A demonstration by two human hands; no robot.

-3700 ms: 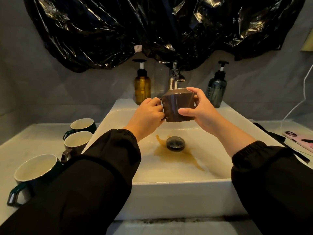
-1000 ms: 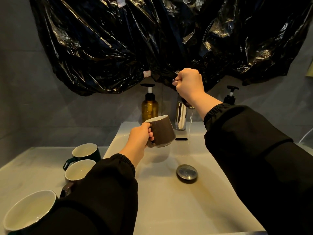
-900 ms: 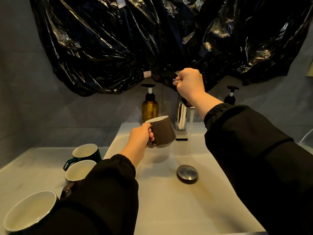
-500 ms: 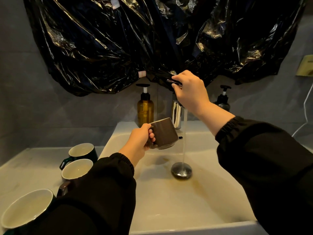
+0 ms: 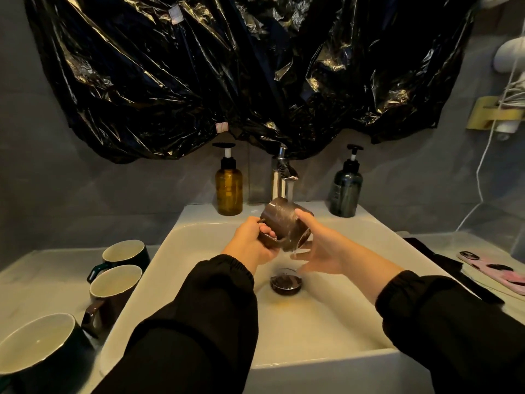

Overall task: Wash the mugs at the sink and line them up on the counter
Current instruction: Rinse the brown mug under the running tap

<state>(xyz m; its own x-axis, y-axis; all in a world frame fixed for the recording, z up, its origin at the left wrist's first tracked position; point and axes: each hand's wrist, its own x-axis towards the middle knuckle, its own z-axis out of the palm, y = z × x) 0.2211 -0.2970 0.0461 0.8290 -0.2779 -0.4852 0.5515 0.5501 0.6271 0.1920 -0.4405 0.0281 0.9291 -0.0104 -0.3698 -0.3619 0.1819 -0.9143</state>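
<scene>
Gripping mug (image 5: 279, 224) by the handle with left hand (image 5: 250, 245), centre frame over the sink (image 5: 312, 331), tipped mouth-down under the running tap (image 5: 281, 174). Steadying with right hand (image 5: 321, 248), thumb on its side, fingers spread loose below the rim. Got three more mugs (image 5: 115, 282) lower left on counter (image 5: 42, 280).

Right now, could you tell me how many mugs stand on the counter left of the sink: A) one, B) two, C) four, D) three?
D: a far mug, a middle mug and a near mug stand on the counter; the fourth mug is held over the sink.
</scene>
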